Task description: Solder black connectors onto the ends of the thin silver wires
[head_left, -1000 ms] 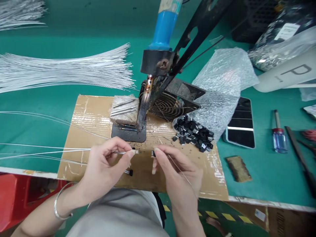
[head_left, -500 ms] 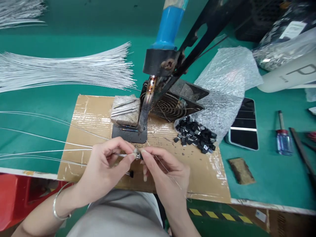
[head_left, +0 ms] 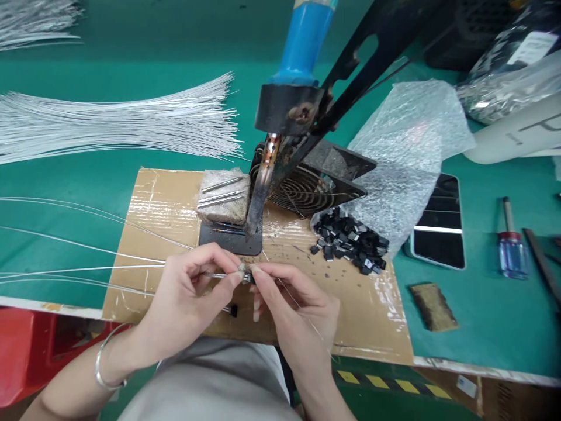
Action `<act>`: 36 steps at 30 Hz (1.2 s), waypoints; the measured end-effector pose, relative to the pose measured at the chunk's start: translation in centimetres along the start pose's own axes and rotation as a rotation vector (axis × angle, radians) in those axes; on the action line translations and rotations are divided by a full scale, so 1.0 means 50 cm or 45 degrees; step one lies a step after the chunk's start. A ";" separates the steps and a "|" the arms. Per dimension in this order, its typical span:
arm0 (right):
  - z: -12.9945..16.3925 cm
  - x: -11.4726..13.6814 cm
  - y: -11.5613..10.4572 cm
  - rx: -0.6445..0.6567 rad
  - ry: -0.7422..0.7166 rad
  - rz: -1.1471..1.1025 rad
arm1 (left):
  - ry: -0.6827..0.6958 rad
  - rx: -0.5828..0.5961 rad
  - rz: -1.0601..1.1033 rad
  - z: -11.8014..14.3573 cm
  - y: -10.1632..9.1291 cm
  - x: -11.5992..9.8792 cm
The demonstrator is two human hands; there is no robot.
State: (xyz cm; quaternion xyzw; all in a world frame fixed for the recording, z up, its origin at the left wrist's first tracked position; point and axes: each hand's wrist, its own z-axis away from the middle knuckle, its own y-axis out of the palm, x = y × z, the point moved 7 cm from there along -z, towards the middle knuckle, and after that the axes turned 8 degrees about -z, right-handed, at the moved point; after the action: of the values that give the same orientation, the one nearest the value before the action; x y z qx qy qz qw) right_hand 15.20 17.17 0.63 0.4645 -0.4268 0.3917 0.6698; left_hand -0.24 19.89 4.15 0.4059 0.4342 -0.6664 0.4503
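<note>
My left hand pinches the end of a thin white wire that runs off to the left. My right hand pinches a small black component against that wire end, and a thin strand of solder wire trails back across its fingers. The fingertips of both hands meet over the cardboard sheet, just in front of the mounted soldering iron's tip. Another wire with a black piece on its end lies under my left hand.
A pile of black components lies right of the iron stand, by bubble wrap and a fan grille. A bundle of white wires fans across the green table. A phone, a screwdriver and a brown block lie to the right.
My right hand has moved left with the black component until its fingertips meet my left hand's at the wire end. The left hand has stayed in place.
</note>
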 end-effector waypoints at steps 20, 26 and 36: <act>0.010 0.061 -0.028 0.127 -0.252 0.585 | -0.001 -0.064 -0.147 -0.024 -0.005 -0.005; -0.004 0.068 -0.015 0.247 -0.267 0.350 | -0.001 -0.076 -0.193 -0.037 -0.006 -0.012; -0.010 0.058 -0.002 0.053 -0.055 0.116 | -0.019 -0.145 -0.221 -0.047 -0.017 -0.018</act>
State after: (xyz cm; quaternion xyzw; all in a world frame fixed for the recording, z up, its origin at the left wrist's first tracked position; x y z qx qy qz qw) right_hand 16.33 18.00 3.19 0.4669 -0.4535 0.4205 0.6321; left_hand -0.46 22.52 4.48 0.3354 0.5015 -0.6802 0.4164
